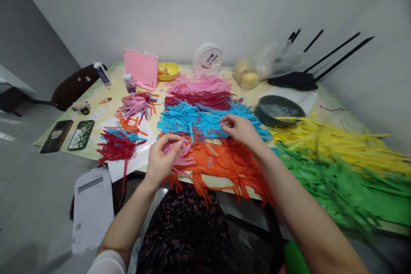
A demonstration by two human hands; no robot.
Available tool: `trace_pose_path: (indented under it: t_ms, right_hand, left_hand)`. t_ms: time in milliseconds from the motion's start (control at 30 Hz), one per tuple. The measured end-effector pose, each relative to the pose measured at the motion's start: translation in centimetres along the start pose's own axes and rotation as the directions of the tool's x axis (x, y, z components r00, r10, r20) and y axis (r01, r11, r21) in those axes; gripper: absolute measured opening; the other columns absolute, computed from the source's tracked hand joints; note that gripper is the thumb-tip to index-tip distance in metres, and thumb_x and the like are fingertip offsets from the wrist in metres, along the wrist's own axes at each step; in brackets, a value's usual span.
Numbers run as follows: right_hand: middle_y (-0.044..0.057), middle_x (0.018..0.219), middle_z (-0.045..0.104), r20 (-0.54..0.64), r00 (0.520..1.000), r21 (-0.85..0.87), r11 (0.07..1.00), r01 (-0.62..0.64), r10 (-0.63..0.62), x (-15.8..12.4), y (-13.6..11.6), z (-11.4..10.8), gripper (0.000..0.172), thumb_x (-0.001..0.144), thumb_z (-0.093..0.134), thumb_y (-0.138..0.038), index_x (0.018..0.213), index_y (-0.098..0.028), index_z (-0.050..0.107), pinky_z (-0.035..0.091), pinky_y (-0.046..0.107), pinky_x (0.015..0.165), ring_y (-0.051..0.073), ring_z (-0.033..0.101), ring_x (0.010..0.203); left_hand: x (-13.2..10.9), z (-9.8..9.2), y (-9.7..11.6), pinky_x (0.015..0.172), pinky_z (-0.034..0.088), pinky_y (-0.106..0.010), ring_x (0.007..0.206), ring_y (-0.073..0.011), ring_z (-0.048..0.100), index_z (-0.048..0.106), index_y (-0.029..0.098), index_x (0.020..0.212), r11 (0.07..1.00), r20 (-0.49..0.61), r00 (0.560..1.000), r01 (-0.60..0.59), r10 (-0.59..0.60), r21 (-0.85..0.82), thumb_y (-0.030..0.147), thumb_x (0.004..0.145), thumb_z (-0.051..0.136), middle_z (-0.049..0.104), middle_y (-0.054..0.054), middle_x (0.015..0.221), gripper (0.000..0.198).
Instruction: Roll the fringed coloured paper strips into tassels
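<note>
My left hand (163, 158) is closed round pink fringe strips (183, 154), whose ends spread to the right over orange fringe. Above the blue fringe (205, 120), my right hand (239, 128) has its fingers bent into a pinch; whatever they grip is too small to make out. Orange fringe (221, 160) lies below both hands and hangs over the table's front edge. Beyond the blue lie dark red fringe (199, 99) and pink fringe (201, 84). To the left are a red and blue tassel bundle (118, 143) and a pink and orange one (138, 105).
Yellow fringe (340, 141) and green fringe (330, 184) cover the right side. A dark bowl (279, 111) stands behind them. Two phones (56, 137) lie at left. Along the back are a pink tablet case (141, 68), yellow bowl (170, 72) and bagged fruit (247, 77).
</note>
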State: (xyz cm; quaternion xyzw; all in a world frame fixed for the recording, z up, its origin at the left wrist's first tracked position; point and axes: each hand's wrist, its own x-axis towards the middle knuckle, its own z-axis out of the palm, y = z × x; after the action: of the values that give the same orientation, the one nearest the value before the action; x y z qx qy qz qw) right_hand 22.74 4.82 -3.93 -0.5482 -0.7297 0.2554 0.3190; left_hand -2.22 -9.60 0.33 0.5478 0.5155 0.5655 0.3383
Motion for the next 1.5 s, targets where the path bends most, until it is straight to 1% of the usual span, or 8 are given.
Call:
trace_pose_path:
  t_ms: [267, 367, 500, 700, 967, 1200, 1333, 1500]
  right_hand:
    - [0.005, 0.068, 0.071, -0.016, 1.0, -0.06, 0.998, 0.011, -0.012, 0.9, 0.2, -0.2, 0.009, 0.072, 0.068, -0.021, 0.077, -0.017, 0.074, 0.047, 0.031, 0.067, 0.019, 0.063, 0.065]
    - [0.005, 0.074, 0.073, -0.069, 0.997, 0.172, 0.984, 0.046, -0.035, -1.3, -2.5, -0.8, 0.022, 0.08, 0.067, -0.031, 0.093, -0.016, 0.075, 0.052, 0.031, 0.066, 0.018, 0.066, 0.065]
    - [0.003, 0.072, 0.073, 0.03, 0.998, 0.6, 0.8, 0.026, -0.055, -6.6, -7.6, 1.3, 0.023, 0.08, 0.073, -0.04, 0.09, -0.019, 0.075, 0.056, 0.029, 0.058, 0.016, 0.067, 0.06]
    - [0.002, 0.071, 0.073, 0.04, 0.998, 0.804, 0.592, -0.059, 0.044, -9.9, -10.2, 5.6, 0.031, 0.077, 0.075, -0.05, 0.086, -0.021, 0.073, 0.059, 0.029, 0.056, 0.015, 0.067, 0.057]
    - [0.002, 0.069, 0.068, -0.07, 0.997, 0.603, 0.796, 0.052, -0.013, -10.2, -9.7, 5.8, 0.022, 0.087, 0.066, -0.04, 0.079, -0.021, 0.071, 0.05, 0.025, 0.056, 0.014, 0.061, 0.059]
    - [0.0, 0.065, 0.065, 0.077, 0.997, 0.689, 0.723, -0.042, -0.016, -9.8, -10.2, 4.8, 0.028, 0.082, 0.069, -0.047, 0.083, -0.019, 0.069, 0.045, 0.023, 0.047, 0.011, 0.055, 0.051]
    - [0.0, 0.062, 0.066, 0.097, 0.995, 0.695, 0.717, -0.057, -0.015, -9.7, -10.2, 4.7, 0.026, 0.08, 0.071, -0.044, 0.081, -0.018, 0.072, 0.044, 0.023, 0.046, 0.011, 0.054, 0.049]
    - [0.002, 0.063, 0.071, -0.014, 1.0, 0.599, 0.8, 0.02, -0.015, -10.0, -10.6, 4.5, 0.021, 0.08, 0.073, -0.039, 0.072, -0.02, 0.077, 0.047, 0.025, 0.05, 0.014, 0.06, 0.054]
  left_hand:
    - [0.3, 0.2, -0.3, 0.08, 0.053, -0.028, 0.081, -0.0169, 0.068, 0.07, 0.017, 0.084, 0.999, 0.029, 0.999, 0.015, -0.017, 0.039, 0.03, 0.086, 0.066, 0.074, -0.004, 0.084, 0.014]
    - [0.3, 0.4, -0.2, 0.078, 0.053, -0.027, 0.079, -0.0167, 0.068, 0.071, 0.017, 0.084, 0.998, 0.02, 1.0, 0.016, -0.017, 0.06, 0.029, 0.086, 0.066, 0.074, -0.004, 0.083, 0.013]
    - [-0.1, 1.1, -0.2, 0.076, 0.053, -0.027, 0.078, -0.016, 0.068, 0.072, 0.018, 0.085, 0.997, 0.051, 0.998, -0.029, 0.025, 0.074, 0.028, 0.087, 0.066, 0.073, -0.004, 0.083, 0.012]
    - [-0.8, 1.8, -0.4, 0.074, 0.052, -0.027, 0.075, -0.0159, 0.066, 0.071, 0.018, 0.085, 0.99, 0.078, 0.995, -0.074, 0.065, 0.124, 0.027, 0.089, 0.064, 0.072, -0.004, 0.08, 0.012]
    - [-1.6, 1.9, -1.4, 0.078, 0.051, -0.026, 0.082, -0.0157, 0.067, 0.068, 0.02, 0.088, 0.979, 0.034, 0.995, -0.1, 0.096, 0.176, 0.027, 0.088, 0.065, 0.071, -0.002, 0.084, 0.007]
    - [-1.7, 2.4, -1.7, 0.058, 0.051, -0.021, 0.058, -0.0111, 0.064, 0.065, 0.017, 0.072, 0.977, -0.034, 0.994, 0.094, -0.102, -0.19, 0.028, 0.075, 0.079, 0.066, 0.001, 0.066, 0.018]
    - [-2.1, 2.6, -2.1, 0.056, 0.051, -0.021, 0.054, -0.0099, 0.061, 0.066, 0.016, 0.074, 0.968, -0.04, 0.991, 0.115, -0.127, -0.221, 0.031, 0.074, 0.08, 0.066, 0.001, 0.067, 0.021]
    - [-2.5, 2.4, -2.5, 0.069, 0.057, -0.026, 0.072, -0.0153, 0.069, 0.073, 0.018, 0.091, 0.986, -0.025, 0.994, 0.106, -0.11, -0.127, 0.03, 0.076, 0.079, 0.074, -0.004, 0.085, 0.019]
